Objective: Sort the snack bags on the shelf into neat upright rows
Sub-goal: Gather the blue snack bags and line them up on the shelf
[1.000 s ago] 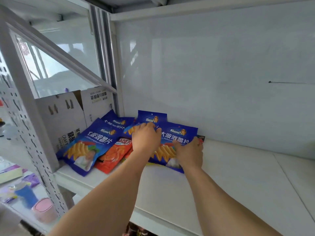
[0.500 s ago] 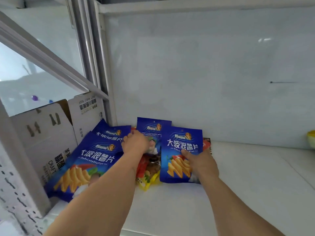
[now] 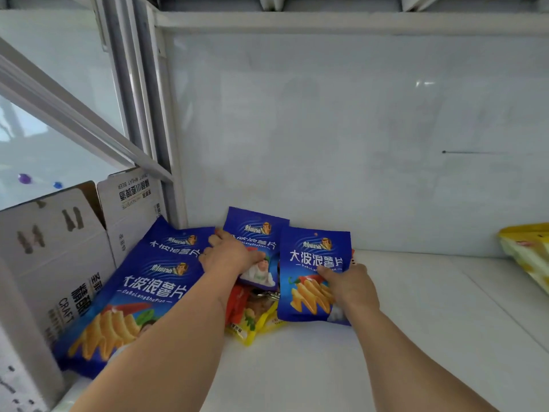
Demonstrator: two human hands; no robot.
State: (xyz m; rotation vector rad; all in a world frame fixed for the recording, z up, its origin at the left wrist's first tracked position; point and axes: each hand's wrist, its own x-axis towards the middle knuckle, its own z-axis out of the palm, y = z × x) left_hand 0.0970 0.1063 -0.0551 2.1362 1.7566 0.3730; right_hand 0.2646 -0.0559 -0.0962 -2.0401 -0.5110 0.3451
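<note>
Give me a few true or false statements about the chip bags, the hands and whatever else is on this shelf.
1. The right hand grips a blue chip bag. True.
2. The left hand hangs idle off the shelf. False: it grips another blue bag at the back.
3. A cardboard box stands left of the bags. True.
4. Every bag is blue. False: a yellow bag lies under the blue ones, and another yellow package sits far right.

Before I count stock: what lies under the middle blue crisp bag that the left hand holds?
Under the middle blue crisp bag, a red packet and a yellow packet poke out; anything further back is covered.
</note>
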